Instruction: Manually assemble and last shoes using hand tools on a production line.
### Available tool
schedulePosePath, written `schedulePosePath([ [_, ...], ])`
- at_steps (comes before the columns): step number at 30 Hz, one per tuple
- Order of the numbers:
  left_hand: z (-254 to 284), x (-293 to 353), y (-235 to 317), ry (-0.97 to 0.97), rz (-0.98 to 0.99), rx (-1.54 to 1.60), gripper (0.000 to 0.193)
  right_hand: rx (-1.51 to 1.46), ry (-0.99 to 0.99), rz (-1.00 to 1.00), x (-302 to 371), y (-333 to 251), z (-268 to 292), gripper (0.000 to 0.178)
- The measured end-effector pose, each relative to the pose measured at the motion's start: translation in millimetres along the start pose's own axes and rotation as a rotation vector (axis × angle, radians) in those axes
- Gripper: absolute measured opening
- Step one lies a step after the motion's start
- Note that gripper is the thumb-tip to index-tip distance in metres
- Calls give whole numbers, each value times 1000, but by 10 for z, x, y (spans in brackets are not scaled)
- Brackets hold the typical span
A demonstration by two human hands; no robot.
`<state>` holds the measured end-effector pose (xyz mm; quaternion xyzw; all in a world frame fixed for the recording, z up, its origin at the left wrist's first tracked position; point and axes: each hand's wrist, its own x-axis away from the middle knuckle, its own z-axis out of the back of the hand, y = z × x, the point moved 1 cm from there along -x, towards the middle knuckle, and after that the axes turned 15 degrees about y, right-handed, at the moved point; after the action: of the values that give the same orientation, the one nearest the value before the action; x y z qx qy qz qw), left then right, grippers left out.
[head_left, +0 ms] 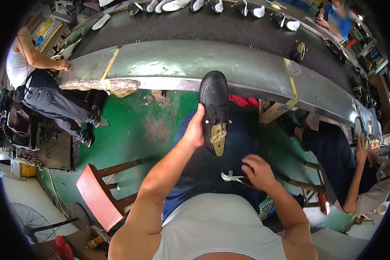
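My left hand is closed round the side of a black lace-up shoe, holding it up in front of the bench edge with its toe away from me. A yellowish-green shoe last with a green dot shows in the shoe's opening. My right hand is over my lap, fingers bent and apart. Close under it is a pair of metal pincers, whose handles run beneath the hand. Whether the palm touches the handles is hidden.
A long metal-edged bench crosses ahead, with several shoes along its far side. Left stands a person by the bench; another sits right, hands on a shoe. A reddish wooden stool and a fan are near left.
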<state>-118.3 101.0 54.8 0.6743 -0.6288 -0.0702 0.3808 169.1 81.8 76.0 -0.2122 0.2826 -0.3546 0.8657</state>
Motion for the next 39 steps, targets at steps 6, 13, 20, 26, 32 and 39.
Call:
schedulePosePath([
  [6, -17, 112, -55, -35, -24, -42, 75, -425, 95, -169, -729, -445, -27, 26],
  [13, 340, 283, -588, 245, -275, -359, 46, 66, -96, 40, -843, -250, -361, 51],
  [20, 732, 233, -1171, 400, 185, -729, 107, -32, -320, 203, -480, 233, -601, 40],
  [26, 562, 97, -991, 589, 289, -584, 85, -74, -390, 124, -472, -257, -215, 33],
  [32, 333, 376, -758, 353, 171, -186, 71, -298, -308, -236, -185, -39, -229, 80],
  [39, -493, 303, -90, -50, -147, -83, 55, -996, 62, -386, -797, -142, -256, 69],
])
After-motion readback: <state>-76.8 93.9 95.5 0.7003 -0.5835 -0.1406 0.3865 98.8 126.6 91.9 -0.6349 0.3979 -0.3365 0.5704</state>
